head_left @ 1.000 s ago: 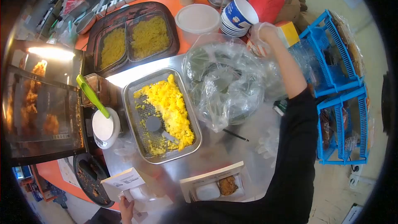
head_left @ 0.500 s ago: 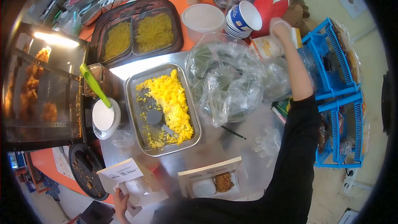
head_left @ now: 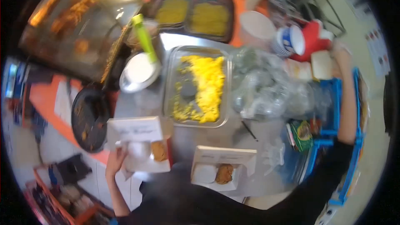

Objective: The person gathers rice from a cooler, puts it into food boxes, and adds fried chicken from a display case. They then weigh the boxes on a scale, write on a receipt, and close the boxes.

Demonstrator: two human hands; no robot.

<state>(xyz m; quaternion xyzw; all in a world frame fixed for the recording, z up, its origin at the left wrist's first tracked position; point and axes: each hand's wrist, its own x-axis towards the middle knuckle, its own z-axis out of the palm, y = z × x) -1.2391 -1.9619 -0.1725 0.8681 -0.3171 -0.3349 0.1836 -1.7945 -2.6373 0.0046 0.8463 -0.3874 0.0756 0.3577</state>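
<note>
Left hand (head_left: 113, 163), fingers gripping the meal box (head_left: 139, 143) at the near-left edge of the bench (head_left: 185, 139); held one-handed, it could tip & spill. Tray of yellow food (head_left: 200, 87) mid-bench, plastic bags (head_left: 271, 91) beside it. Right hand (head_left: 339, 50) at the far-right corner by a pale carton (head_left: 321, 64); blur, can't tell its grip. That stretched arm could snag the bags.

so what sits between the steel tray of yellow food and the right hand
Mostly a crumpled clear plastic bag, between the steel tray and right hand, in head view.
</note>
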